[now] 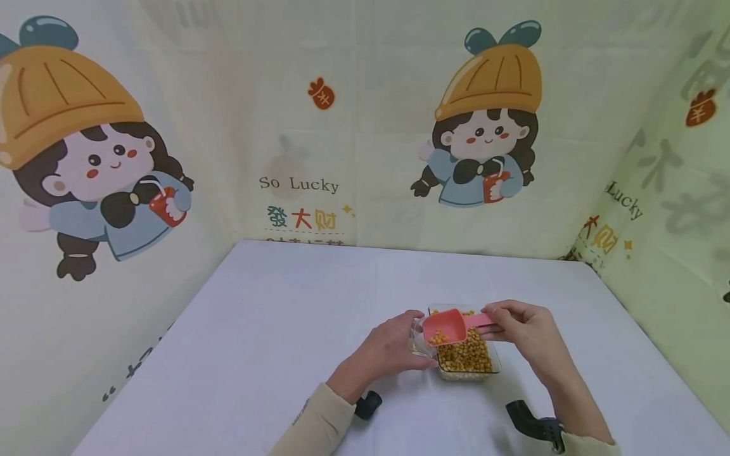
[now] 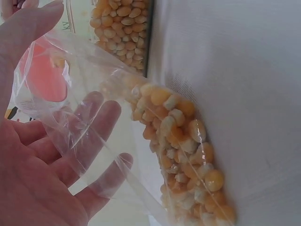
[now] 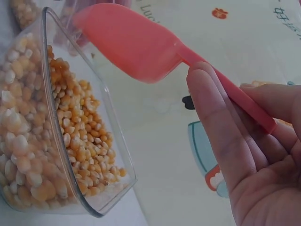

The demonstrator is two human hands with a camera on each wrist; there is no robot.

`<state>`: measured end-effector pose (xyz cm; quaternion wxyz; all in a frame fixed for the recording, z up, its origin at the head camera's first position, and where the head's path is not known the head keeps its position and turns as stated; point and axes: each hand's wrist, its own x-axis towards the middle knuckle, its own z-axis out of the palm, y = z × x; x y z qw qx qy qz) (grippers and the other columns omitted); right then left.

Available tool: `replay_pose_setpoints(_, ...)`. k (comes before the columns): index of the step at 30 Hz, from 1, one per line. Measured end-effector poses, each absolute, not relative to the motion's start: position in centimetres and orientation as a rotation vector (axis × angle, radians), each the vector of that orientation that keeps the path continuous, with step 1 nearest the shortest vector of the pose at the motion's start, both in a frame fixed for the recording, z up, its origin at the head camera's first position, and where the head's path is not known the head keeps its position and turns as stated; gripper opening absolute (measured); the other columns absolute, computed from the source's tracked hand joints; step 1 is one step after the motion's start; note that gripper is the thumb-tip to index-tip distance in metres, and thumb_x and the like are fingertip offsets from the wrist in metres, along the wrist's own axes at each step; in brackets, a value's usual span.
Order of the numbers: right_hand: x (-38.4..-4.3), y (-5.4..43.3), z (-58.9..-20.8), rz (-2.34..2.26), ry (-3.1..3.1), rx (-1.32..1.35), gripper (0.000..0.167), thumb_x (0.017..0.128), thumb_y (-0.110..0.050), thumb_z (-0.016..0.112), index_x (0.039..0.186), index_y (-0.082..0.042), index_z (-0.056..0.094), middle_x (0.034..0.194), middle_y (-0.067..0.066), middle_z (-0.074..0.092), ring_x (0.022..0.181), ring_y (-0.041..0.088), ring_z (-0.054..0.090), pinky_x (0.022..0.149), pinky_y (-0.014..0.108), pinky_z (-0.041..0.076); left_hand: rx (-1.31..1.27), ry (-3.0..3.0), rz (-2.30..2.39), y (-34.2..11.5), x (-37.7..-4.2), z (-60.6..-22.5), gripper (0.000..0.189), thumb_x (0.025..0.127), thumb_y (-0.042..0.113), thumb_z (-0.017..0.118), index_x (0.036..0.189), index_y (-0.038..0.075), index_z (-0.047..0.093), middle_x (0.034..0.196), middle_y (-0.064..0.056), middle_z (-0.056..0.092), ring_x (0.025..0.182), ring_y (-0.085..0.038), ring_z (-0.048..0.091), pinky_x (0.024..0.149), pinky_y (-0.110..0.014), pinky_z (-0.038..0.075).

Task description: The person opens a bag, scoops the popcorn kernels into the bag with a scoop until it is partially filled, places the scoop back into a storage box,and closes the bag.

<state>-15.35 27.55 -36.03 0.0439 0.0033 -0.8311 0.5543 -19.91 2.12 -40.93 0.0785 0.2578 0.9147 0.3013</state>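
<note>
My right hand [image 1: 527,332] pinches the handle of a pink scoop [image 1: 445,327] between thumb and fingers. The scoop is tipped toward the left, with a few corn kernels [image 1: 438,338] at its lower edge. My left hand [image 1: 393,345] holds the mouth of a clear plastic bag [image 2: 108,70] apart, thumb on one side and spread fingers on the other. Through the film, the left wrist view shows the scoop's bowl at the bag's mouth and many kernels [image 2: 188,155] in its lower part. Just right of the bag stands a glass container [image 3: 77,188] of corn kernels.
A white table [image 1: 319,304] spreads under both hands. Printed cloth walls [image 1: 388,145] rise behind it and at the sides. Black wrist mounts [image 1: 530,423] sit by the cuffs of beige sleeves [image 1: 319,415].
</note>
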Motion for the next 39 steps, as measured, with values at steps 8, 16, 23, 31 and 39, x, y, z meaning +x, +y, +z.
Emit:
replay_pose_setpoints(8,-15.3,27.8,-36.0,1.648,-2.553,0.008,0.049,0.100,-0.038,0.056,0.121,0.005,0.062,0.102,0.012,0.075,0.083,0.016,0.075,0.077,0.021,0.058,0.810,2.741,0.918,2.1,-19.9,-41.1,0.083,0.076,0.051,0.081,0.142,0.016,0.044,0.119,0.005,0.068,0.106,-0.011,0.063,0.086,-0.032,0.054)
replay_pose_setpoints(16,-15.1,28.6,-36.0,1.683,-2.494,0.024,0.049,0.101,-0.035,0.056,0.121,0.010,0.060,0.094,0.002,0.076,0.081,0.016,0.076,0.076,0.022,0.058,0.805,2.732,0.923,1.9,-19.9,-41.1,0.084,0.077,0.050,0.081,0.143,0.016,0.044,0.122,0.005,0.068,0.110,-0.013,0.063,0.090,-0.033,0.053)
replay_pose_setpoints(23,-15.1,29.2,-36.4,1.637,-2.475,0.001,0.049,0.101,-0.035,0.056,0.122,0.009,0.059,0.092,-0.003,0.076,0.080,0.017,0.076,0.075,0.023,0.058,0.791,2.733,0.922,1.8,-20.0,-41.1,0.085,0.076,0.051,0.082,0.143,0.016,0.044,0.122,0.005,0.067,0.111,-0.013,0.062,0.092,-0.034,0.053)
replay_pose_setpoints(31,-15.2,29.4,-36.2,1.641,-2.474,-0.040,0.050,0.101,-0.035,0.055,0.123,0.010,0.058,0.092,-0.005,0.075,0.080,0.015,0.076,0.074,0.022,0.058,0.808,2.732,0.931,1.7,-20.0,-41.0,0.085,0.075,0.051,0.082,0.143,0.015,0.044,0.122,0.004,0.067,0.111,-0.013,0.063,0.091,-0.033,0.053)
replay_pose_setpoints(39,-15.3,30.1,-36.8,1.641,-2.461,-0.075,0.051,0.101,-0.034,0.055,0.125,0.011,0.057,0.091,-0.009,0.074,0.080,0.015,0.076,0.074,0.023,0.058,0.809,2.743,0.906,1.7,-20.1,-41.0,0.086,0.075,0.054,0.081,0.142,0.015,0.044,0.122,0.005,0.067,0.110,-0.012,0.062,0.091,-0.033,0.053)
